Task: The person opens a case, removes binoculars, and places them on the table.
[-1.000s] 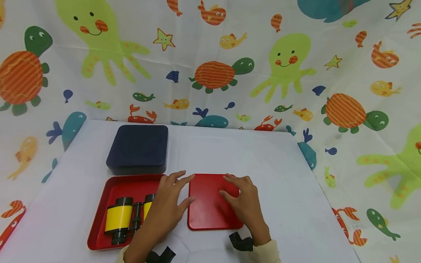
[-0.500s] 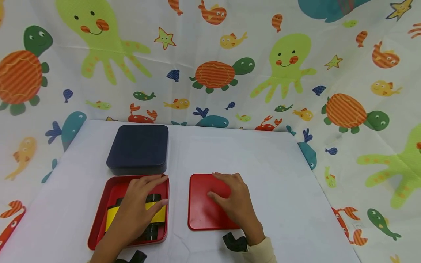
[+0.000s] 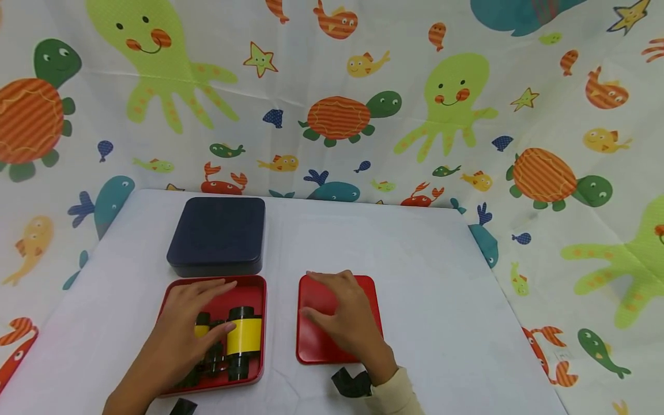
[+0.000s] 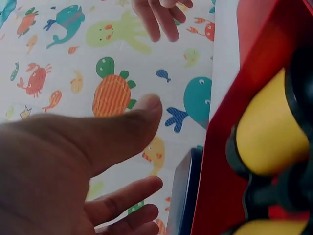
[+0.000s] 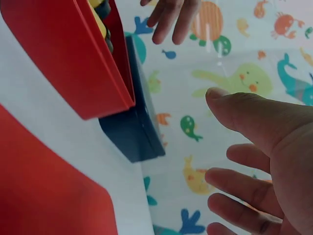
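In the head view, a white worktop was seen in front of a cloth backdrop printed with sea animals. A red tray lay at the near left of the worktop, and a pair of yellow and black binoculars was lying inside it. The left hand was laid over the left half of the binoculars, its fingers loosely spread and reaching toward the tray's far wall; whether the binoculars were gripped could not be told. Just beside the tray, to its right, a flat red lid was lying on the worktop. The right hand was rested on the lid with fingers relaxed and slightly apart. A closed dark blue box was seen just behind the tray.

In the left wrist view, the left hand was shown from below with thumb and fingers extended and apart, nothing being enclosed by them. The red tray and one yellow barrel of the binoculars were seen at the right, with an edge of the blue box beside the tray.

In the right wrist view, the right hand was shown spread, its fingers straight. The red lid was seen below at the left, the tray above it, and the blue box behind the tray.
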`<state>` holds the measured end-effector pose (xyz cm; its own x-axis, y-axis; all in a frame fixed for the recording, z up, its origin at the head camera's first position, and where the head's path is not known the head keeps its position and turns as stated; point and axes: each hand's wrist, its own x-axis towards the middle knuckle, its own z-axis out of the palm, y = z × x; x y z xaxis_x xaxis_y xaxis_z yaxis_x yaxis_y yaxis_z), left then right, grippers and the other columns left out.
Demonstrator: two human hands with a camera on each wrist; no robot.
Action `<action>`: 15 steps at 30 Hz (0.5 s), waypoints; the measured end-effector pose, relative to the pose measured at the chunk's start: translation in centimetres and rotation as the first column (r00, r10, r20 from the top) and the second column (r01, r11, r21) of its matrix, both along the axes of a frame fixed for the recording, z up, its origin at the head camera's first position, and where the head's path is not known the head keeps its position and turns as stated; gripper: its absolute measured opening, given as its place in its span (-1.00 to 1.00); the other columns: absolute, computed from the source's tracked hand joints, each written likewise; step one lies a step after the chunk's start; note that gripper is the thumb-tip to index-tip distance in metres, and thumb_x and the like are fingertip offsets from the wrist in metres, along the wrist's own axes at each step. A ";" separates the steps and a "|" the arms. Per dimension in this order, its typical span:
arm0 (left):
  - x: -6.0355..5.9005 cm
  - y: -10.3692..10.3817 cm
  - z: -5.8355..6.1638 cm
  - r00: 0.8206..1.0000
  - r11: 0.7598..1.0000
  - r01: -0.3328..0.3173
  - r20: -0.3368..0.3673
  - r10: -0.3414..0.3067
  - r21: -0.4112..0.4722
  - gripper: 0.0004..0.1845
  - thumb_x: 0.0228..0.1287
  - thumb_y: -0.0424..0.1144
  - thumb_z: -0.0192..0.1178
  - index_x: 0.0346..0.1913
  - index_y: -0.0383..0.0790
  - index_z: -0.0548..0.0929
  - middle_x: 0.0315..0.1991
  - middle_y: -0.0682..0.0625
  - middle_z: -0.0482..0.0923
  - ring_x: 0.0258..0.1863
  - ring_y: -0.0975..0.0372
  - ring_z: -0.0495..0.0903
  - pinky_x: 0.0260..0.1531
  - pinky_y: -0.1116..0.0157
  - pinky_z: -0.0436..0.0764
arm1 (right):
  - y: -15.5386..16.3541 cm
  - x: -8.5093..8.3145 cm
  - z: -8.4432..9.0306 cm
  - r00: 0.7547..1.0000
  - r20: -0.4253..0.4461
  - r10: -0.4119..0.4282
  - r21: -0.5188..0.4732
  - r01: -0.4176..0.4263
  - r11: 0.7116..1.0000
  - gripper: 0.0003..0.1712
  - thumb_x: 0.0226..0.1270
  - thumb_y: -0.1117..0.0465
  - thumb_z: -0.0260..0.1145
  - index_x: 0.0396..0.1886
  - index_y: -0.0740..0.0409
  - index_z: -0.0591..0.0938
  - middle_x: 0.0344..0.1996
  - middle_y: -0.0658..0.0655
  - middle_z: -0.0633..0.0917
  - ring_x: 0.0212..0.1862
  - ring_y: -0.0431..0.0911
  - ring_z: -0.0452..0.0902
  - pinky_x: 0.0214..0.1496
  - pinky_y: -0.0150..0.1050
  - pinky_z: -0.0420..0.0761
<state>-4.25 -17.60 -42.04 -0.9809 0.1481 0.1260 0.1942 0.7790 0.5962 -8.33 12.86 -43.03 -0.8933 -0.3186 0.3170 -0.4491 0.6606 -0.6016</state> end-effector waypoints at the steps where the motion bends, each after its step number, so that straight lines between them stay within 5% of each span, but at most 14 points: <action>1: 0.0 -0.3 -0.1 1.000 1.000 0.005 -0.012 -0.005 -0.004 -0.16 0.07 -0.13 0.66 0.47 -0.02 0.57 0.41 -0.21 0.50 0.34 -0.14 0.31 0.14 -0.37 0.61 | -0.3 0.0 0.1 1.000 0.006 0.001 0.009 -0.001 1.000 -0.23 0.18 0.01 0.68 0.42 -0.15 0.65 0.25 -0.08 0.76 0.16 -0.17 0.55 0.01 -0.14 0.79; 6: 0.0 -1.8 -0.6 0.998 0.999 0.028 -0.058 -0.030 -0.035 -0.13 0.00 -0.10 0.69 0.45 -0.05 0.59 0.39 -0.24 0.50 0.34 -0.18 0.30 0.13 -0.44 0.54 | -1.6 0.1 0.2 1.000 0.020 0.022 0.063 -0.024 0.998 -0.17 0.17 -0.04 0.67 0.46 -0.21 0.60 0.24 -0.08 0.76 0.17 -0.20 0.51 0.03 -0.21 0.78; 15: -0.1 -4.1 -1.3 0.999 0.997 0.019 0.043 -0.016 -0.074 -0.01 -0.07 0.04 0.71 0.50 0.01 0.53 0.48 -0.28 0.39 0.40 -0.31 0.20 0.14 -0.53 0.32 | -3.3 0.0 0.3 0.996 0.040 0.074 0.117 -0.079 0.990 -0.11 0.18 -0.16 0.65 0.51 -0.22 0.55 0.29 -0.10 0.72 0.20 -0.20 0.49 0.06 -0.33 0.73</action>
